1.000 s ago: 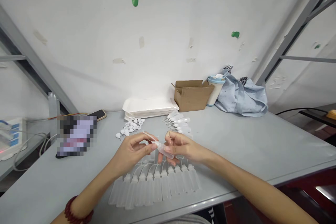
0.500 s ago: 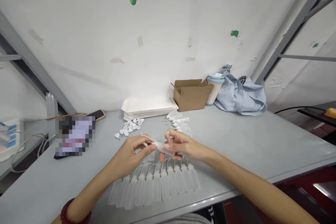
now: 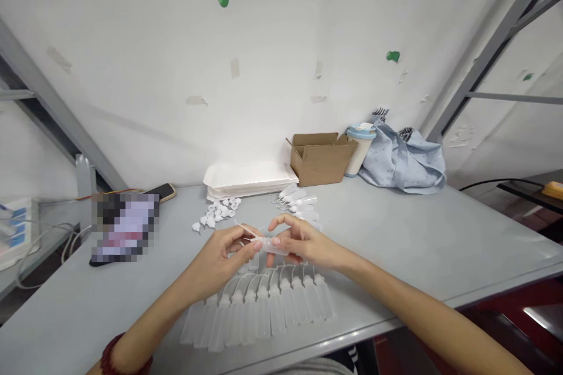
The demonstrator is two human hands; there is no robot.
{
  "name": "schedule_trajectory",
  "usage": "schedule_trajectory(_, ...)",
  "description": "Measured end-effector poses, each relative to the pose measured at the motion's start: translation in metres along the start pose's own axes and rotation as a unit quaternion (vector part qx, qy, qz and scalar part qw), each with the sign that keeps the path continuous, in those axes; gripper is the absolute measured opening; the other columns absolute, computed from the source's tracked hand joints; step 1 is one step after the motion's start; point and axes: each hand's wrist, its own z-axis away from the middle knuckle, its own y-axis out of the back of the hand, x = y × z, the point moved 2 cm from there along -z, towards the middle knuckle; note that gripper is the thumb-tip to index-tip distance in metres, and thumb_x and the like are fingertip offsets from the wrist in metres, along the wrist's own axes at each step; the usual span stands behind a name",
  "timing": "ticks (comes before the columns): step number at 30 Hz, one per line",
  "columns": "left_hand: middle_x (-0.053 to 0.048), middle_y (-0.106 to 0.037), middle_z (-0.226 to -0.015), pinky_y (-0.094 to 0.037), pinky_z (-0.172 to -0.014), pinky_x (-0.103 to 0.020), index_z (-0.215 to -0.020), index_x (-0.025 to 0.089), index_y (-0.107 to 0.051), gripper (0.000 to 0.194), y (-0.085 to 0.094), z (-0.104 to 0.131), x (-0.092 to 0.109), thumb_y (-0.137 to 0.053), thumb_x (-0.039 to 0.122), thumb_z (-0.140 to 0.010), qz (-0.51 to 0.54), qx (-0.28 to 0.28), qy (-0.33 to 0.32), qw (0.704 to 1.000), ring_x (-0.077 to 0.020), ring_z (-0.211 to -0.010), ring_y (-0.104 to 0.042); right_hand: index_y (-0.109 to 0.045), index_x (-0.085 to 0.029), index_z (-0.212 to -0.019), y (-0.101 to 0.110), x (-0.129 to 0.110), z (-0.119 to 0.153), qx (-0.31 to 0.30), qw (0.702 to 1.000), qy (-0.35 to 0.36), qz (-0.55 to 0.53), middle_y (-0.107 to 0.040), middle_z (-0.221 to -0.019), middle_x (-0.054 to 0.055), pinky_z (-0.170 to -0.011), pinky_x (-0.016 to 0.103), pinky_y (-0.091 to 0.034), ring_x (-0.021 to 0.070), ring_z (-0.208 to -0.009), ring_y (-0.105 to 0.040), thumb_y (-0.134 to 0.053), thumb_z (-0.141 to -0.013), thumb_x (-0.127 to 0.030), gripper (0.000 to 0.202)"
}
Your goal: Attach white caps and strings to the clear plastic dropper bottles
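Observation:
Above the middle of the table, both hands are on one small translucent squeeze bottle (image 3: pixel 277 247). The fingertips of my left hand (image 3: pixel 226 253) pinch its white cap end, where a thin tube sticks out. My right hand (image 3: pixel 303 243) has thumb and fingers around the bottle's body, its index finger raised off it. A row of several similar bottles (image 3: pixel 249 319), with caps and thin curved tubes, lies just below the hands. Behind my left hand is a pile of small white caps (image 3: pixel 219 212). Behind my right hand lie several smaller bottles (image 3: pixel 303 204) with thin tips.
White trays (image 3: pixel 250 180) are stacked by the wall, beside an open cardboard box (image 3: pixel 323 161). A lidded cup (image 3: pixel 359 149) and a light blue bag (image 3: pixel 402 158) stand at the back right. A pixelated phone-like object (image 3: pixel 125 228) and another phone (image 3: pixel 165 192) lie at left.
The right index finger has lifted and straightened away from the bottle. The bottle has shifted slightly left and turned more level. The left hand has barely moved.

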Motion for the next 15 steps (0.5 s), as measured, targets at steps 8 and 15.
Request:
schedule_trajectory(8,-0.001,-0.061,-0.067,-0.050,-0.061,-0.028,-0.084,0.016,-0.062,0.025,0.000,-0.006,-0.006,-0.056,0.040,-0.082,0.065,0.062,0.007,0.996,-0.0153,-0.061,-0.059,-0.063,-0.015,-0.087,0.003,-0.002,-0.002,0.167,0.947,0.099,0.255,-0.053,-0.065,0.000,-0.056,0.025,-0.034,0.0116,-0.059,-0.045,-0.058,-0.083,-0.043,0.028)
schedule_trajectory(15,-0.007,-0.067,-0.094,-0.051,-0.071,-0.027,-0.088,0.018,-0.065,0.017,-0.005,-0.003,-0.009,-0.059,0.031,-0.081,-0.034,0.113,-0.078,0.990,-0.0182,-0.080,-0.062,-0.061,-0.014,-0.080,0.011,0.006,-0.007,0.128,0.982,0.049,0.128,-0.049,-0.058,-0.002,-0.049,0.024,-0.029,0.0092,-0.051,-0.040,-0.053,-0.086,-0.047,0.034)
